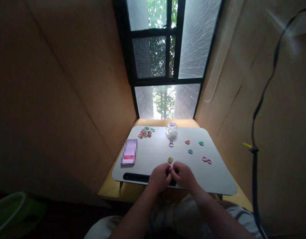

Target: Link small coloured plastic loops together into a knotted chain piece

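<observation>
My left hand and my right hand meet above the front edge of the white lap table. Between their fingertips they pinch a small pinkish hair tie, mostly hidden by the fingers. Just beyond them lies a yellow hair tie bundle. Farther back are a purple hair tie, red hair ties, blue hair ties and green hair ties. A pink hair tie rests in a figure-eight shape to the right.
A mixed pile of coloured hair ties occupies the back left. In front of it lies a phone. A clear plastic jar stands at the back, near the window. A black cable hangs at right; a green basket stands lower left.
</observation>
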The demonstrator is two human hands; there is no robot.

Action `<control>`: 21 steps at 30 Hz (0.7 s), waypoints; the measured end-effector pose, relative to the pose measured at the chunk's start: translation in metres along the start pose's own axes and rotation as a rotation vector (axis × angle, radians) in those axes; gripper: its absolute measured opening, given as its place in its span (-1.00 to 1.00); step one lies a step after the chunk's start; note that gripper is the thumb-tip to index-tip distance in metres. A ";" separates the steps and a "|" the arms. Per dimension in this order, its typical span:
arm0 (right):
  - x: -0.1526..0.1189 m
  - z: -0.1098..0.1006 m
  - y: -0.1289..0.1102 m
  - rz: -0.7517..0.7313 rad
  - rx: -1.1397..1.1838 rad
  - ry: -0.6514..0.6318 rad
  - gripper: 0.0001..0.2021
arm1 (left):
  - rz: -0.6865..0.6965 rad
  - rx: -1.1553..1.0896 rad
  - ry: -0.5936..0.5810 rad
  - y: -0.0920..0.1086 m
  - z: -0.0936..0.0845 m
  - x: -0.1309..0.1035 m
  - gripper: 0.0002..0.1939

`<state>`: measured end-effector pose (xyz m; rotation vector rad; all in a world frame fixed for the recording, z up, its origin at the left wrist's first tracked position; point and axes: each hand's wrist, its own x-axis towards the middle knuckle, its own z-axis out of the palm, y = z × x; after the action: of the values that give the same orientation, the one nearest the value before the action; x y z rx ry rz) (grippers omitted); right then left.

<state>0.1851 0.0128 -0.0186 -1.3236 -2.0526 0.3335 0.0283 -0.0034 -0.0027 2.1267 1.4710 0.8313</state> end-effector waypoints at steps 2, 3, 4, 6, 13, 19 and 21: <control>-0.001 0.001 0.001 0.009 0.003 0.007 -0.77 | -0.001 0.006 0.007 0.000 0.000 0.000 -0.93; -0.001 0.002 0.001 0.011 0.004 0.010 -0.77 | -0.003 0.011 0.007 0.000 0.000 -0.001 -0.93; -0.001 0.003 0.002 0.011 0.004 0.015 -0.77 | -0.006 0.015 0.006 0.000 0.000 -0.001 -0.93; -0.002 0.004 0.003 0.004 0.003 0.020 -0.77 | -0.014 0.021 -0.004 0.002 -0.001 -0.001 -0.93; -0.002 0.004 0.004 -0.004 -0.015 0.018 -0.77 | 0.001 0.009 0.006 0.001 -0.002 -0.003 -0.92; -0.003 0.006 0.005 -0.015 -0.033 0.016 -0.77 | 0.020 -0.002 0.029 -0.003 0.001 -0.004 -0.93; -0.003 0.006 0.004 -0.010 -0.030 0.009 -0.77 | 0.023 -0.003 0.028 -0.004 0.001 -0.004 -0.92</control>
<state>0.1850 0.0131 -0.0262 -1.3302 -2.0633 0.2924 0.0254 -0.0059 -0.0068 2.1423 1.4606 0.8747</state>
